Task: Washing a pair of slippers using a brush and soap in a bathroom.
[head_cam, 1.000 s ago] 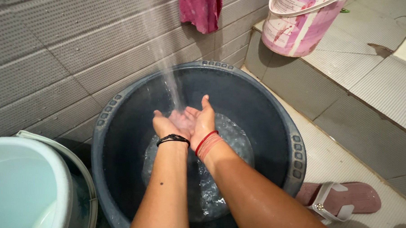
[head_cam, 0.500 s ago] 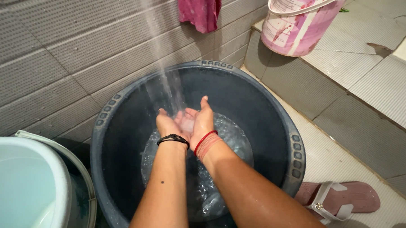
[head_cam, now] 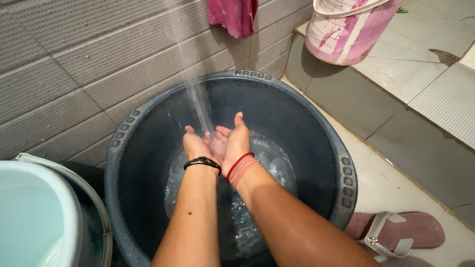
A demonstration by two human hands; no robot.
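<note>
A: Starting nearest, what sits by the person's arms?

B: A pale blue bucket (head_cam: 19, 215) at the lower left, and a pink sandal (head_cam: 397, 234) on the tiled floor at the lower right. Between them stands the big dark tub (head_cam: 346, 179), with the forearms reaching over its rim.

A: Has anything shifted in the last second?

B: Little. The left hand (head_cam: 197, 146) has drawn in closer to the right hand (head_cam: 236, 141), so the two now sit edge to edge, and the stream of water (head_cam: 199, 103) lands on the cupped palms where the hands meet instead of spraying wide. The rinsing looks to be in full course, not ending.

A: And the grip?

B: Both hands lie open, palms up, fingers loosely curled into a shallow cup. They grasp nothing; only the falling water touches them. A black band circles the left wrist, red threads the right.

A: Where does the water go?

B: It runs off the hands into the tub below, where a churned pool (head_cam: 268, 171) covers the bottom.

A: Farther off?

B: A grey tiled wall (head_cam: 66, 64), a pink cloth (head_cam: 232, 11) hanging on it, and a pink-and-white bucket (head_cam: 349, 32) up on the raised step.
</note>
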